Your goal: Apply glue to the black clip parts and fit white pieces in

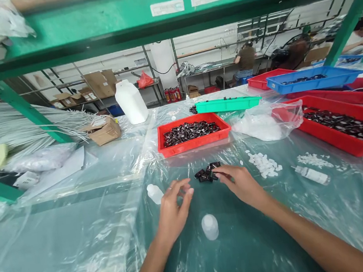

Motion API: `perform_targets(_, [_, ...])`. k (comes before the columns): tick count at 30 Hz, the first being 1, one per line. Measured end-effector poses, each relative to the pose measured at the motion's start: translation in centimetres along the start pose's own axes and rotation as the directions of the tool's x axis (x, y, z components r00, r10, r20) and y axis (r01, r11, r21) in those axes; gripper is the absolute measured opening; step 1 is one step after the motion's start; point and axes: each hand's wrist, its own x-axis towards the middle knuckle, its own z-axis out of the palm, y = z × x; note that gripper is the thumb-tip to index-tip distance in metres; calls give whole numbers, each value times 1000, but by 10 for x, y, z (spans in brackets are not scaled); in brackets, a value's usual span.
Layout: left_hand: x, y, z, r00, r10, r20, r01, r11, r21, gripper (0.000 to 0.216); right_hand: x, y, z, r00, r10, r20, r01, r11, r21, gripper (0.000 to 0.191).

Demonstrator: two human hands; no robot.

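Observation:
A small heap of dark, glossy little parts point(206, 173) lies on the plastic-covered green table just beyond my hands. My right hand point(239, 182) reaches to the heap's right edge, its fingertips pinched on one dark part. My left hand point(174, 206) hovers left of the heap with fingers curled together; what they hold, if anything, I cannot make out. A small white bottle point(154, 193) lies left of my left hand. A second small white bottle point(210, 226) stands between my forearms.
A red tray point(193, 144) of dark parts sits behind the heap. A larger red tray point(335, 138) is at right, with green point(227, 104) and blue point(314, 79) trays behind. White bits point(264, 163), a dropper bottle point(312, 175), a plastic bag point(266, 121), a white jug point(130, 101) and a cardboard box point(103, 131) surround. People work at the far right.

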Motion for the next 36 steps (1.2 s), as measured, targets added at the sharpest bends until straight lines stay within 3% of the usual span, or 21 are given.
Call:
perform_targets(3, [-7, 10, 0, 997, 54, 58, -50, 997, -66, 41, -13, -34, 6, 999, -1, 48, -8, 982, 186, 27])
perform_targets(6, [-12, 16, -1, 989, 115, 91, -103, 986, -132, 29, -20, -58, 17, 998, -8, 59, -10, 952, 305, 26])
perform_targets(10, [-14, 11, -5, 993, 109, 51, -99, 979, -177, 13, -22, -54, 7, 993, 39, 108, -70, 952, 297, 25])
perform_targets(12, [-12, 7, -6, 997, 67, 37, -60, 981, -184, 14, -21, -42, -2, 959, 38, 282, -111, 962, 248, 29])
perform_targets(15, [-10, 3, -5, 999, 0, 38, 7, 979, -203, 20, -20, -30, -5, 846, 6, 532, -133, 970, 201, 44])
perform_targets(18, [-10, 3, -3, 998, -22, 53, 34, 971, -237, 23, -21, -30, 3, 807, -25, 590, -146, 960, 240, 44])
perform_targets(21, [-12, 6, -3, 998, -19, 62, 35, 962, -271, 21, -24, -37, 1, 840, -24, 542, -185, 926, 328, 38])
perform_targets(23, [-13, 10, -4, 998, -11, 60, 27, 957, -288, 19, -27, -40, -7, 901, 2, 434, -172, 920, 353, 31])
perform_targets(25, [-14, 13, -4, 999, 7, 54, 9, 956, -294, 18, -30, -41, -17, 962, 5, 272, -80, 961, 265, 30])
perform_targets(27, [-16, 16, -3, 998, 33, 47, -17, 955, -295, 20, -32, -39, -23, 990, -54, 129, 41, 994, 101, 36])
perform_targets(31, [-18, 17, 0, 995, 96, 12, -88, 948, -307, 29, -35, -36, -27, 978, -199, 64, 205, 975, -92, 43])
perform_targets(36, [-20, 15, 0, 986, 164, -17, -161, 934, -318, 37, -37, -38, -28, 970, -235, 58, 242, 957, -162, 46])
